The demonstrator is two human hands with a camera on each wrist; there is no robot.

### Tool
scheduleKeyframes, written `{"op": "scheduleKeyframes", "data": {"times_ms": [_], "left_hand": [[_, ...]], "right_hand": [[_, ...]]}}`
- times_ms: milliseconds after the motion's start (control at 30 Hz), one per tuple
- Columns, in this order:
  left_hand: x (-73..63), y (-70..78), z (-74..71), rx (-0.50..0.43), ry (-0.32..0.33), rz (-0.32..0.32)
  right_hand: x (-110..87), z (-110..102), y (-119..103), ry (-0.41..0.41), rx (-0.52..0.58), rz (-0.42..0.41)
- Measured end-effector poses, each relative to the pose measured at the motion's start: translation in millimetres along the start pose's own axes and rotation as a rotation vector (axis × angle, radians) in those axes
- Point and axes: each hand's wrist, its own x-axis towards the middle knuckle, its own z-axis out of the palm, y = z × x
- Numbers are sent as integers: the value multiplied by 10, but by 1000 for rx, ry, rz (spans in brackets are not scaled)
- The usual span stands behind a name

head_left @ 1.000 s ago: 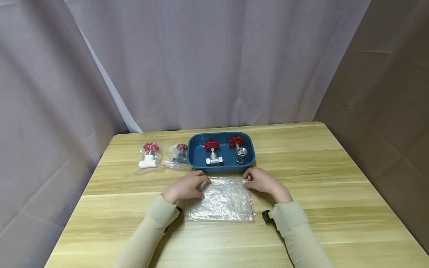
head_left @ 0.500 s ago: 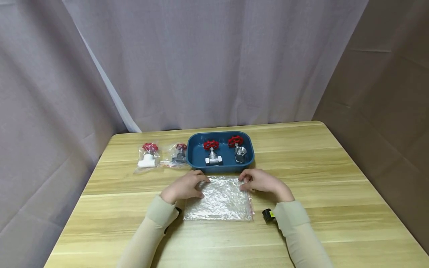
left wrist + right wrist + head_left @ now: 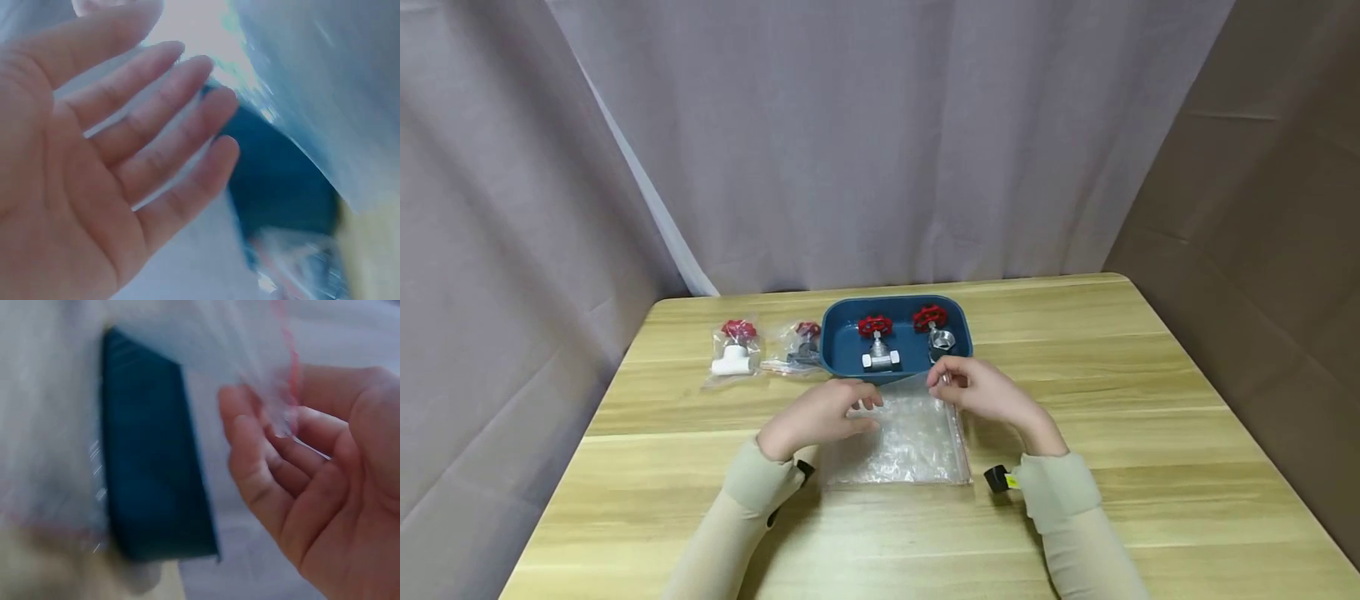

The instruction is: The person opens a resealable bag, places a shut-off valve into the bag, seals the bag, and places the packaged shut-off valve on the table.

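Note:
A clear zip bag (image 3: 910, 442) with a red seal line along its right side is partly raised off the table in front of the blue tray. My right hand (image 3: 988, 392) pinches its far right corner between thumb and fingers; the right wrist view shows the pinched plastic (image 3: 275, 406) beside the red line. My left hand (image 3: 823, 412) hovers by the bag's far left part. In the left wrist view its fingers (image 3: 169, 150) are loosely extended, apart from the plastic (image 3: 325, 75), with nothing held.
The blue tray (image 3: 842, 367) holds two metal valves with red handwheels, a left valve (image 3: 877, 354) and a right valve (image 3: 942, 337). Left of it lie a bagged white valve (image 3: 732, 360) and a bagged grey valve (image 3: 805, 350). A curtain (image 3: 880, 150) hangs behind the table.
My right hand has pinched the bag's far right corner and lifted it off the table, up against the tray's front. My left hand has let its edge go and moved slightly right.

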Motion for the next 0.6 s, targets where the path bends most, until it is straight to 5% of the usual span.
{"op": "scheduleKeyframes", "data": {"times_ms": [233,400,600], "left_hand": [[170,366,-142,-32,174,111],[243,472,-152,-163,356,83],[268,496,-171,-225,444,61]], "right_hand": [[77,32,-337,161,39,-22],[109,116,-505,163,135,-12],[149,150,-588,156,248,-31]]}}
